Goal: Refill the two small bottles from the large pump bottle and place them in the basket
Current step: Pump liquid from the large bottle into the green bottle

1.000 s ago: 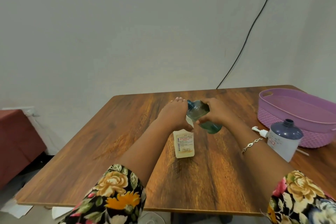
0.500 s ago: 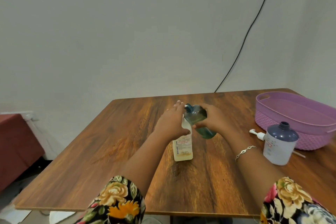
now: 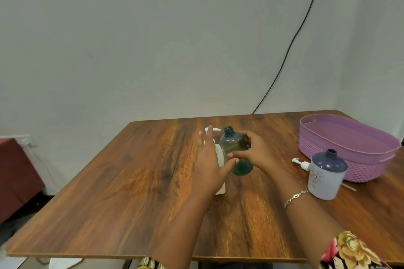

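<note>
The wooden table [image 3: 153, 181] carries everything. Far right on it sits the purple basket [image 3: 369, 168], with nothing visible inside. At the middle stands the large pump bottle [image 3: 219, 155], mostly hidden behind the left hand [image 3: 209, 166], which is spread flat with straight fingers and grips nothing; I cannot tell whether it touches the bottle. That bottle looks stiff and the heaviest item here, so I'd steady it at the shoulder and press the pump head.

Just in front of the basket stands a grey-blue small bottle [image 3: 325, 177], neck open.

The right hand [image 3: 260, 153] wraps the green small bottle [image 3: 232, 144] round its body, open neck leaning toward the spout. It looks like thin, light plastic with a little liquid low down. A mid-body hold suits it, and squeezing or tipping could spill.

A loose pump cap [image 3: 302, 164] lies beside the grey-blue bottle.
</note>
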A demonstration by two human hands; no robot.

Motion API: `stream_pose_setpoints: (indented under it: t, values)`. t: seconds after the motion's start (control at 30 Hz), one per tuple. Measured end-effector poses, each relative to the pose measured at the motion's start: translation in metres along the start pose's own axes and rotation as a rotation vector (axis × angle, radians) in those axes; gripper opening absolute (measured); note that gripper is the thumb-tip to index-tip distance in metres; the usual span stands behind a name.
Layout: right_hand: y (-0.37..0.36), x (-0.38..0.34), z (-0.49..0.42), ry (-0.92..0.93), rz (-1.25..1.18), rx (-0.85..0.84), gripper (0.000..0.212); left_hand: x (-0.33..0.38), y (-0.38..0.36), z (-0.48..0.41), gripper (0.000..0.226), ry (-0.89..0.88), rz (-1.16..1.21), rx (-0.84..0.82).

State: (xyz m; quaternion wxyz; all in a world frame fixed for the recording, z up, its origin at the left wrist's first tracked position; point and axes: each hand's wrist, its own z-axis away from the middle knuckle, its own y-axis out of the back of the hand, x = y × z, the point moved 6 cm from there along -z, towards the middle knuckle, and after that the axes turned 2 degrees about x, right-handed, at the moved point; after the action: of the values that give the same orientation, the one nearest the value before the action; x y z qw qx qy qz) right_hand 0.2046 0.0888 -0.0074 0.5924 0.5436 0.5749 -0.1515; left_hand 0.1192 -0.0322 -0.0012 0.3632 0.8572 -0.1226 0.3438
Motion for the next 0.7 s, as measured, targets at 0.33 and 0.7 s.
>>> stream_pose_setpoints:
  t: [0.33, 0.7]
  values:
    - [0.004, -0.022, 0.027, 0.022, -0.210, -0.102, 0.068, 0.006, -0.005, 0.018, 0.084, 0.054, 0.312, -0.039]
    - [-0.023, -0.031, 0.035, 0.096, -0.431, 0.200, 0.030, -0.041, 0.035, 0.027, 0.071, 0.280, 0.368, 0.128]
